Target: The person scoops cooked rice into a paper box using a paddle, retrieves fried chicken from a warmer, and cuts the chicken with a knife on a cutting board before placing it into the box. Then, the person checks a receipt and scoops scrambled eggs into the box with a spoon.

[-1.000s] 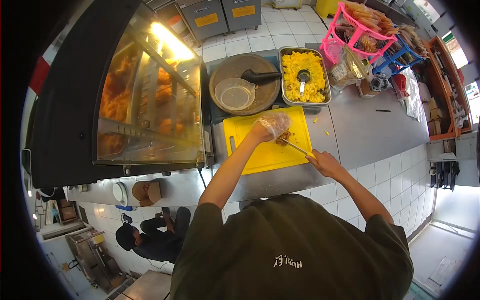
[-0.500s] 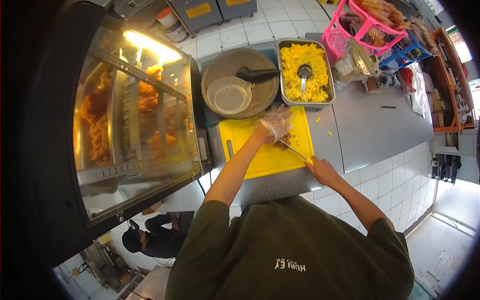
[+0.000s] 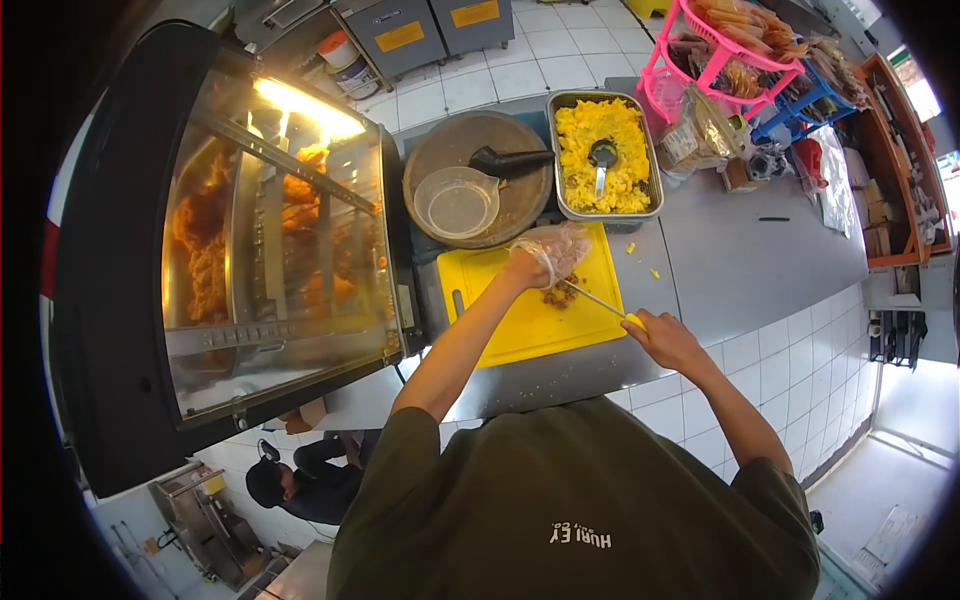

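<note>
My left hand point(image 3: 552, 252), in a clear plastic glove, is over the upper part of the yellow cutting board point(image 3: 510, 335); its fingers are too small and blurred to read. My right hand point(image 3: 662, 338) is wrapped round the yellow handle of a knife point(image 3: 594, 298). The blade points up and left to chopped brown food point(image 3: 562, 293) on the board, just below my left hand. Behind the board stand a metal tray of yellow food point(image 3: 657, 196) with a black scoop point(image 3: 603, 155) in it, and a round board point(image 3: 430, 150) bearing a clear bowl point(image 3: 456, 203).
A lit glass display case point(image 3: 290, 385) of fried food stands at the left. Pink point(image 3: 715, 62) and blue baskets with packets are at the back right. Yellow scraps lie beside the board. A seated person point(image 3: 310, 485) in dark clothes is at the lower left.
The camera view has shifted. My right hand and the knife handle have moved slightly right, and more of the chopped food shows below my left hand.
</note>
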The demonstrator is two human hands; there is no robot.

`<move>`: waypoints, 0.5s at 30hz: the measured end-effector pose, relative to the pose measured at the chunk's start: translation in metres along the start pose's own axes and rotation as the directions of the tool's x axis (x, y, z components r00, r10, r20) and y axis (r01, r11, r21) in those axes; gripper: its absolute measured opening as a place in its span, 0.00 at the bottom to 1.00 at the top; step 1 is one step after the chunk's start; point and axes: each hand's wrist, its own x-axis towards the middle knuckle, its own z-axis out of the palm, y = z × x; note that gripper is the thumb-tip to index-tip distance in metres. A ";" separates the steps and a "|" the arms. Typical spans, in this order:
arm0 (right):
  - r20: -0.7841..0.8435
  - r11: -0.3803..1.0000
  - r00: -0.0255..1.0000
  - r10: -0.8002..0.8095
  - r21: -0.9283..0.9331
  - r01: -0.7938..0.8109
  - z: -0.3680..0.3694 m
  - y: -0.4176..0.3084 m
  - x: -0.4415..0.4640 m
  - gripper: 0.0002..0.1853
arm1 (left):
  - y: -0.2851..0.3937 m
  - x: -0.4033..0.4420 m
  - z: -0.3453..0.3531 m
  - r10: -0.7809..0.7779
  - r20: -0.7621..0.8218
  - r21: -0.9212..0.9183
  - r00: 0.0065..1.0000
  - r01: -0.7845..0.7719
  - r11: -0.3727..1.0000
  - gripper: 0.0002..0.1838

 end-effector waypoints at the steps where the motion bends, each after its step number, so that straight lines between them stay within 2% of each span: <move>1: 0.021 1.000 1.000 0.008 -0.030 -0.008 -0.007 0.001 0.004 0.28 | -0.003 0.003 0.005 0.016 0.003 0.040 1.000 -0.016 0.999 0.25; 3: 0.061 0.997 0.998 0.025 -0.079 -0.020 -0.015 0.001 0.013 0.29 | -0.021 0.007 0.017 0.044 0.021 0.128 0.999 -0.046 0.991 0.25; 6: 0.088 0.998 0.996 0.019 -0.065 -0.014 -0.005 0.008 0.024 0.26 | -0.031 0.008 0.022 0.183 0.001 0.327 0.983 -0.174 0.929 0.25; 9: 0.013 0.999 0.999 -0.048 0.013 0.048 0.037 0.033 0.042 0.27 | -0.023 0.011 0.023 0.067 0.007 0.310 0.998 -0.065 0.949 0.26; 10: 0.033 0.999 0.999 -0.031 0.014 0.030 0.041 0.037 0.040 0.27 | -0.020 0.010 0.024 0.062 0.022 0.301 0.998 -0.066 0.951 0.26; 15: 0.004 1.000 1.000 -0.013 -0.005 0.013 0.040 0.027 0.033 0.29 | -0.013 0.008 0.014 0.157 0.025 0.408 0.987 -0.154 0.900 0.25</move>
